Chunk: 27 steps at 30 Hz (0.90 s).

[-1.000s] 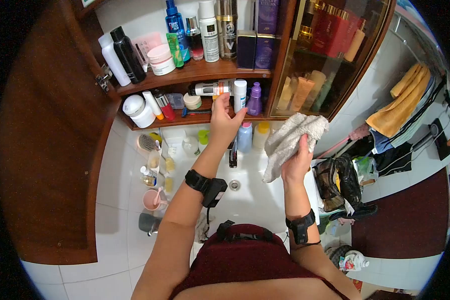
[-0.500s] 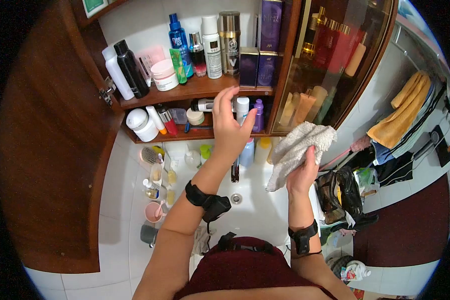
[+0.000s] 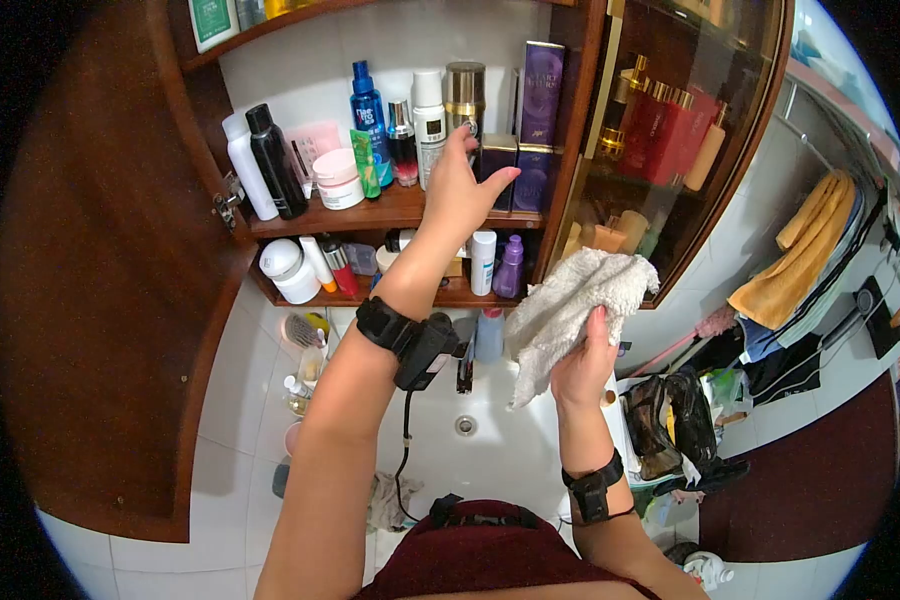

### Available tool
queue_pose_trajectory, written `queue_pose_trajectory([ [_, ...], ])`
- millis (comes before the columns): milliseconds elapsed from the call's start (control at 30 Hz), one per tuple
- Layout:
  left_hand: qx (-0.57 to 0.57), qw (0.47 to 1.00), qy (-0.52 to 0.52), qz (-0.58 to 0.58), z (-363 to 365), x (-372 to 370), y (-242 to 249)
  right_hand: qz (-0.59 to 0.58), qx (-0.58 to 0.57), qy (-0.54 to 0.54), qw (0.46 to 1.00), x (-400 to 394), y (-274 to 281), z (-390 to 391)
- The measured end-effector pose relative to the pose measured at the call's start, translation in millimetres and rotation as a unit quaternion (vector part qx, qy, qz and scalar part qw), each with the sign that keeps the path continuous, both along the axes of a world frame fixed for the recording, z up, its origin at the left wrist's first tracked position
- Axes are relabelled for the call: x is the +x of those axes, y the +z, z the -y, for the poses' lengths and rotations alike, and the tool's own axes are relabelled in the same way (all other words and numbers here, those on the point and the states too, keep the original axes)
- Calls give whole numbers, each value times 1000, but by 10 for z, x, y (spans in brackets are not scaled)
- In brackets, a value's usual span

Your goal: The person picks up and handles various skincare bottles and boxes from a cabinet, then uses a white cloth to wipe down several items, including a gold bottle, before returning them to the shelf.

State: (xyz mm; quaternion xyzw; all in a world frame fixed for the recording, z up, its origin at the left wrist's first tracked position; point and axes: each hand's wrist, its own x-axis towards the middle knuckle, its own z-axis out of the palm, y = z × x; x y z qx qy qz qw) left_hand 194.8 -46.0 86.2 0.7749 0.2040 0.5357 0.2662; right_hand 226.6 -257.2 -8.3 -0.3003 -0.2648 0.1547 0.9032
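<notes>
My left hand (image 3: 460, 187) is up at the middle cabinet shelf, its thumb and fingers apart. Its fingertips overlap the bronze bottle (image 3: 465, 90), and the thumb lies in front of a small dark purple box (image 3: 498, 153). Just left of the fingers stands a white bottle (image 3: 428, 115); a tall purple box (image 3: 542, 95) is to the right. Lower down, over the sink's right side, my right hand (image 3: 585, 370) grips a white towel (image 3: 580, 300) that drapes over the fingers and hides most of them.
A wooden door (image 3: 100, 300) hangs open on the left, a glass-fronted compartment (image 3: 660, 130) is on the right. Black and white bottles (image 3: 278, 165), a pink-lidded jar (image 3: 338, 180) and a blue spray bottle (image 3: 368, 120) share the shelf. Below are the sink (image 3: 440, 460) and faucet (image 3: 464, 375).
My left hand has risen from the lower shelf to the bronze bottle on the middle shelf. My right hand has shifted slightly left with the towel. The view has tilted up a little.
</notes>
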Motion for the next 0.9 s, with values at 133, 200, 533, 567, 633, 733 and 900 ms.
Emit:
queue_pose_trajectory([
  [133, 9, 1000, 17, -9, -23, 85, -37, 10, 12, 3, 1000, 30, 7, 34],
  [200, -7, 1000, 19, -24, -21, 88, -15, 8, 14, 11, 1000, 59, -7, 43],
  [533, -94, 970, -198, 104, 380, -301, -123, 51, -25, 2, 998, 60, 10, 144],
  [567, -60, 975, -189, 102, 491, -377, -140, 76, -36, -1, 996, 33, 23, 174],
  [633, 8, 981, -168, 97, 706, -513, -170, 184, -66, -17, 981, -6, 43, 217],
  [733, 67, 988, -134, 46, 999, -714, -114, 467, -139, -132, 863, -104, 367, 266],
  [900, 11, 983, -166, 80, 1157, -792, -315, 576, -223, -273, 737, -230, 511, 105],
])
